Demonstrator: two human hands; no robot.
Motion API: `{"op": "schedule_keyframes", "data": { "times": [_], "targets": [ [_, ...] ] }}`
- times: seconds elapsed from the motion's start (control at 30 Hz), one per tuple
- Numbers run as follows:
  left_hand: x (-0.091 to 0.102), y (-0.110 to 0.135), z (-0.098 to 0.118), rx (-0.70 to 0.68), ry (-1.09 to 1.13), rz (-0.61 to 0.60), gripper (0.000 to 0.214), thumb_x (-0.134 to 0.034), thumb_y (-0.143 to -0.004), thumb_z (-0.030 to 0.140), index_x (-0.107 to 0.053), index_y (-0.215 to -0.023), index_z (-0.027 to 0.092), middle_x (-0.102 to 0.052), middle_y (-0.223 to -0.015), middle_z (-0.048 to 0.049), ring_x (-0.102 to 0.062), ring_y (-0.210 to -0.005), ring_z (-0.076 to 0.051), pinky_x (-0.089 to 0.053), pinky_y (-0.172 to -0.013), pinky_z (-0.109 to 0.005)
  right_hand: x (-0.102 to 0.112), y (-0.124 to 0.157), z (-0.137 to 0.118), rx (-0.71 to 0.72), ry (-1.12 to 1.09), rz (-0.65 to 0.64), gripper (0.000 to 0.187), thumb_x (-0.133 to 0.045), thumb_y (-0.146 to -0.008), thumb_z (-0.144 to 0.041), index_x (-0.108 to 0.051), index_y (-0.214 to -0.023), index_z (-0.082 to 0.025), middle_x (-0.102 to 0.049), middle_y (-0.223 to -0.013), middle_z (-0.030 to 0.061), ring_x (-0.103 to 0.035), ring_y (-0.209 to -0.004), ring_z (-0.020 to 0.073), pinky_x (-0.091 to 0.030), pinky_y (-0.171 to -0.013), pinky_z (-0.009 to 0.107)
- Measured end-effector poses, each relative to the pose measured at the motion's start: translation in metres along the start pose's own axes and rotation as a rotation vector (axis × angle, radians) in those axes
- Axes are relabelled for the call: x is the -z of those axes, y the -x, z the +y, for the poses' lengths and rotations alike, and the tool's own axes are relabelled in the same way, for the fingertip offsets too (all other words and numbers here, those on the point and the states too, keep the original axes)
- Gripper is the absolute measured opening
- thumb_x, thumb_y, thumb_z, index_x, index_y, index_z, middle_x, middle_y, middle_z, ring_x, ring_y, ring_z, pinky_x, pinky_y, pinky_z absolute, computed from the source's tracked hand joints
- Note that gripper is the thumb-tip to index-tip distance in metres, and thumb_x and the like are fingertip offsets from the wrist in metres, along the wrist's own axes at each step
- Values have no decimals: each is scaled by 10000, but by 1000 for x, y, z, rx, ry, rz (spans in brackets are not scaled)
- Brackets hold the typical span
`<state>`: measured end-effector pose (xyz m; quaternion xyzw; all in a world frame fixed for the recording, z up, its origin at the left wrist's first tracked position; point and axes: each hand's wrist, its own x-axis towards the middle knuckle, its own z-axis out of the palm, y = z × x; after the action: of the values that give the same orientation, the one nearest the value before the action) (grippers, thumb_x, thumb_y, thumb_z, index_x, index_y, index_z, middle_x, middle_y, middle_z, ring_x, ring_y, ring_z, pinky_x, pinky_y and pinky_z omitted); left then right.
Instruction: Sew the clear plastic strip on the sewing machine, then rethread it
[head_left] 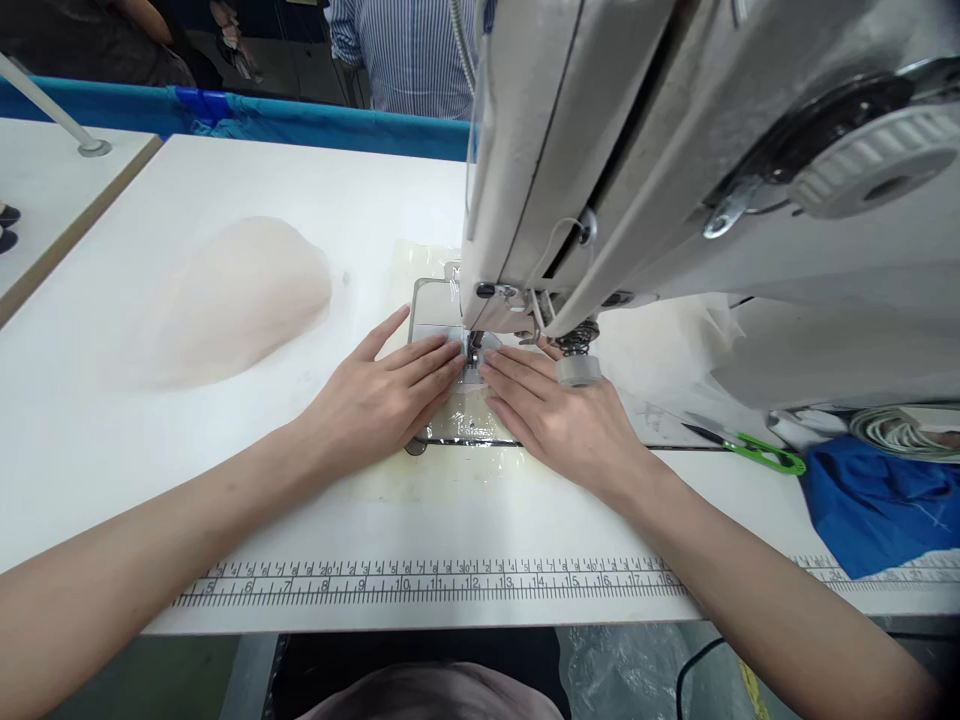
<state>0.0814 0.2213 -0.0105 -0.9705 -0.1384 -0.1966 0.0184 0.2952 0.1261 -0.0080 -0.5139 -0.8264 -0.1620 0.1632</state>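
Note:
My left hand (382, 395) lies flat on the sewing table, fingers stretched toward the presser foot (474, 352) of a white sewing machine (675, 170). My right hand (559, 415) lies flat opposite it, fingertips almost meeting the left ones. Both press down a small pale, thin piece of fabric (469, 385) over the metal needle plate (431, 305). The machine's head hangs over the fingertips and hides the needle.
A pile of pale pink sheer fabric (240, 300) lies at the left on the white table (225, 500). Green-handled thread snips (757, 447) and blue cloth (877, 505) sit at the right. A printed ruler (420, 580) runs along the front edge. A person in a striped shirt (409, 55) stands behind the table.

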Motion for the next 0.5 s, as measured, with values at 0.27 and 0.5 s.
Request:
{"op": "schedule_keyframes", "data": {
  "times": [0.27,0.5],
  "targets": [
    [-3,1,-1,13,-12,3,348,-426,-1006,221,-579,-1303,123,-631,-1307,-91,-579,-1252,-222,-291,-1200,-531,2,1,0,23,24,11,264,-530,-975,-225,-692,-1161,-131,-719,-1160,63,-694,-1025,209,-541,-952,366],
    [-4,6,1,11,-105,20,363,-376,-1013,227,-587,-1294,138,-612,-1345,-54,-548,-1280,-176,-253,-1219,-457,-4,9,6,135,9,65,293,-446,-988,-152,-676,-1170,-137,-671,-1247,98,-689,-1054,243,-494,-963,426]
  ]
}}
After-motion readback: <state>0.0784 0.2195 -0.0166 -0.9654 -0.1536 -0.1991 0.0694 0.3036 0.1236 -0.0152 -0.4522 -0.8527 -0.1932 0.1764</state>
